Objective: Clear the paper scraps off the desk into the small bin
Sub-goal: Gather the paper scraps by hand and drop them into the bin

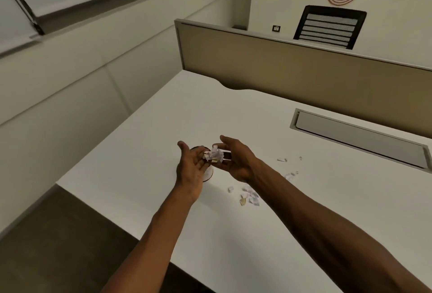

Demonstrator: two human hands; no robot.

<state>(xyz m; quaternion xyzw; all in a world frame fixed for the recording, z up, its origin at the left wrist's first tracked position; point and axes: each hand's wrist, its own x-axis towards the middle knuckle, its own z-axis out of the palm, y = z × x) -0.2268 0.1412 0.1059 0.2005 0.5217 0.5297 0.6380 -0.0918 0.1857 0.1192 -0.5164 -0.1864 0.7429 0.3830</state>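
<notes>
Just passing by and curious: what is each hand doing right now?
Left hand: open, fingers straight against the paper scraps over the small bin.
Right hand: open, cupping the same scraps.

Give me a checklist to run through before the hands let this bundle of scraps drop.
1. Paper bundle cupped between left hand and right hand: ok.
2. Bundle above the small bin: ok.
3. Bin mouth unobstructed: cannot tell, hands hide it.
4. Bin standing on the desk, away from the edge: ok.
5. Desk cleared: not ok, loose scraps lie under the right forearm.
</notes>
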